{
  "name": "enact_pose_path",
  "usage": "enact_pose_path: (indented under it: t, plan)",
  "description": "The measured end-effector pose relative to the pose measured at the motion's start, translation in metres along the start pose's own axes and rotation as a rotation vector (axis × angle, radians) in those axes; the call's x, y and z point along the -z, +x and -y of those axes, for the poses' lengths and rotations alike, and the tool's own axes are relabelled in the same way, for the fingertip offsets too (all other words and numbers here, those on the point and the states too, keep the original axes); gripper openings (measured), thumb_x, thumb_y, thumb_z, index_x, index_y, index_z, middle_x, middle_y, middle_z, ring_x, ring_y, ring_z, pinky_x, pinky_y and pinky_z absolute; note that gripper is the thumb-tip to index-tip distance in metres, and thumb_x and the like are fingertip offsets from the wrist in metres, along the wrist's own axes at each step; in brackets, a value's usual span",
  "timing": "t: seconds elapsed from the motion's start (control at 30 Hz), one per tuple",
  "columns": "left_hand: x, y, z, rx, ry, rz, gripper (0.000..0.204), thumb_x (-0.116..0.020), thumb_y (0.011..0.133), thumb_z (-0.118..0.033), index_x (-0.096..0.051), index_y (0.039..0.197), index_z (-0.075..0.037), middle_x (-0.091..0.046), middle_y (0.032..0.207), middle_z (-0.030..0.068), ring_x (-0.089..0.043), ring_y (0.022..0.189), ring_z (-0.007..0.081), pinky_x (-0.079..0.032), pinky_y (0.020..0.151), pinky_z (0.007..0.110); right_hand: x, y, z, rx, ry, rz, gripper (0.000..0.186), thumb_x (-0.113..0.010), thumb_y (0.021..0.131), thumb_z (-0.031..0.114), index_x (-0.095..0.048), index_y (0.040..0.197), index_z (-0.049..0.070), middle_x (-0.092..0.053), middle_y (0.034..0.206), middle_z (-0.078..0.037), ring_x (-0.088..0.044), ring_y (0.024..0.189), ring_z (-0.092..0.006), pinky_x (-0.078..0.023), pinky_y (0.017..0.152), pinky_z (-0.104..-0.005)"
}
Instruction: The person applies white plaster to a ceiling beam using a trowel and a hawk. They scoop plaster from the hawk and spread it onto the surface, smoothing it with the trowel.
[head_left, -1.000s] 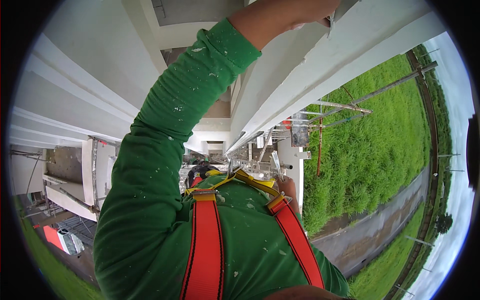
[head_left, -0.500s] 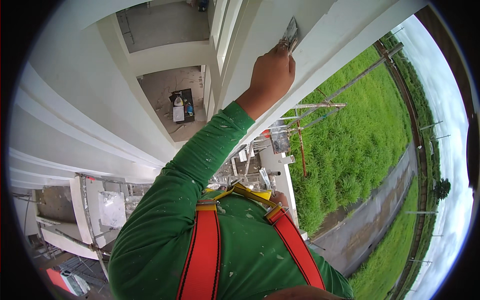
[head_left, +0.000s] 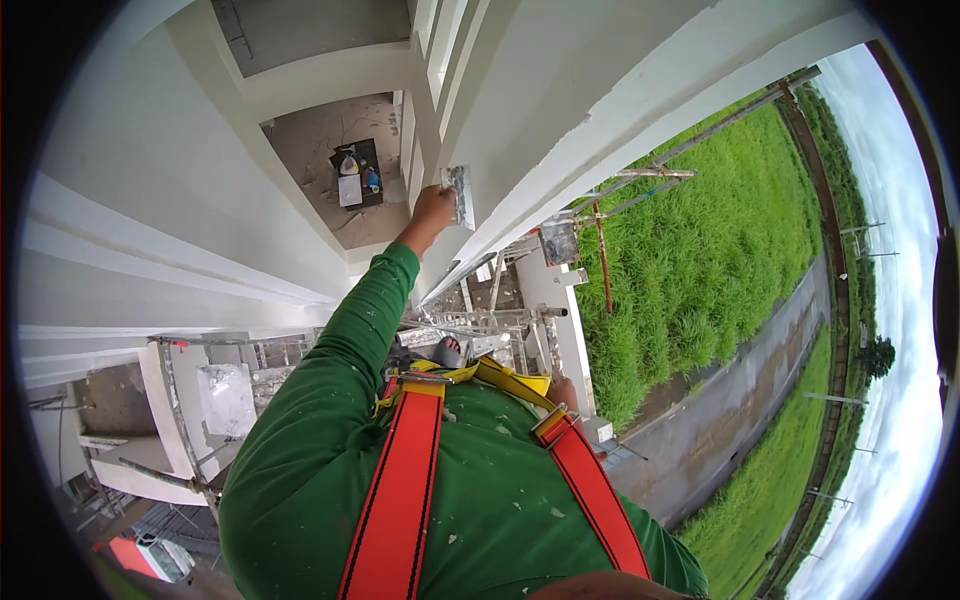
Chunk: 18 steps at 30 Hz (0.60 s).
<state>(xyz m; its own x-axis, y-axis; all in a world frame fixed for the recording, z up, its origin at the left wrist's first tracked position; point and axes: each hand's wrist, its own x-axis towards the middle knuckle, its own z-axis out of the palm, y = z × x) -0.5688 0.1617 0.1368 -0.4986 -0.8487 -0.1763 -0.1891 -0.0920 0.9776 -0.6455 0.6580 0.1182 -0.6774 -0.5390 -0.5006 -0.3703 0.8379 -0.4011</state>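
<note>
My left hand, at the end of a green, paint-flecked sleeve, is closed round a wide putty knife. Its broad metal blade, smeared with pale filler, lies against or very near the off-white wall face. I cannot tell exactly whether the blade touches. Only a small part of my right hand shows low beside my body, past the yellow harness strap. Its fingers are mostly hidden, and whether it holds anything is not clear.
Below me are scaffold pipes and one of my feet. A rusty pole stands outside the wall beside tall grass. Through an opening at left lies a dark board with bags and containers. Red harness straps cross my chest.
My left hand has come down and left along the wall, nearer my body, still gripping the putty knife. The view has shifted slightly. My right hand stays low at about the same place.
</note>
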Motion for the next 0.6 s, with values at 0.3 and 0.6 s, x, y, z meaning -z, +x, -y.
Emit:
enact_pose_path:
  t: [0.3,0.6]
  plan:
    - [-0.089,-0.003,0.083,0.176,-0.213,-0.03,0.03,-0.051,0.095,-0.023,-0.062,0.084,0.002,-0.063,0.072,0.016,-0.062,0.063,0.0259,-0.051,0.057,0.041,0.011,-0.049,-0.031,0.039,0.009,-0.045,0.044,-0.067,0.091,0.041,-0.069,0.086,-0.003,-0.067,0.066,-0.017,-0.067,0.064,-0.0212,-0.048,0.058,-0.0418]
    - [-0.075,-0.013,-0.072,-0.159,-0.075,-0.054,0.038,-0.051,0.098,-0.025,-0.059,0.078,0.006,-0.06,0.07,0.0251,-0.058,0.064,0.0393,-0.044,0.062,0.047,-0.041,-0.012,-0.111,0.407,-0.23,-0.154,0.023,-0.066,0.09,0.025,-0.072,0.102,0.005,-0.069,0.074,-0.018,-0.069,0.068,-0.0304,-0.052,0.061,-0.042]
